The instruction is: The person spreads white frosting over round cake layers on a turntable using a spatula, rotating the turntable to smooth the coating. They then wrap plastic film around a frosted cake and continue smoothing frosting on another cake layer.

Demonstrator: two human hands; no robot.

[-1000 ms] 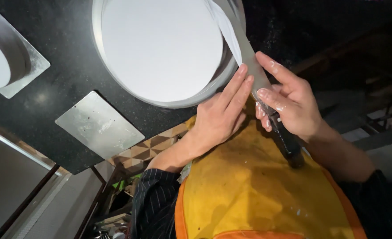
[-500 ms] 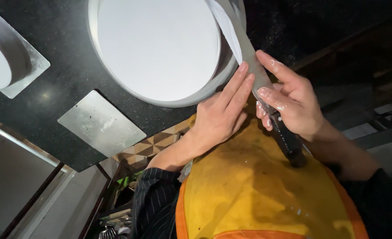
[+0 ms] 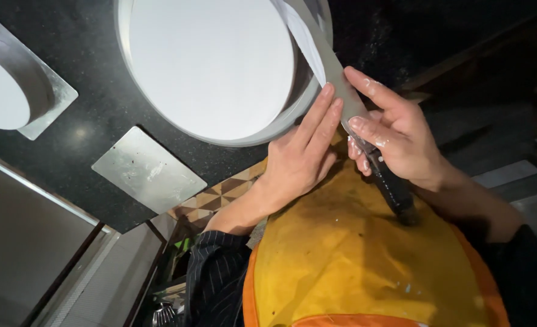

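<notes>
hands at work over a round white cake in a metal ring (image 3: 220, 138), top centre of the frame, on a dark counter (image 3: 99, 130). right hand (image 3: 396, 142), centre right, grips a long spatula (image 3: 332, 75) with fingers curled around its dark handle, forefinger stretched along the blade. the blade slants up across the ring's right rim. left hand (image 3: 302, 157), just left of it, lies flat, fingers straight and together, fingertips touching the ring's outer wall and the blade. yellow apron (image 3: 353, 266) fills the bottom. flat metal plate (image 3: 149, 171) at left.

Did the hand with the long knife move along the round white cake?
No. The right hand and knife keep their place against the cake ring and the flat metal plate.
</notes>
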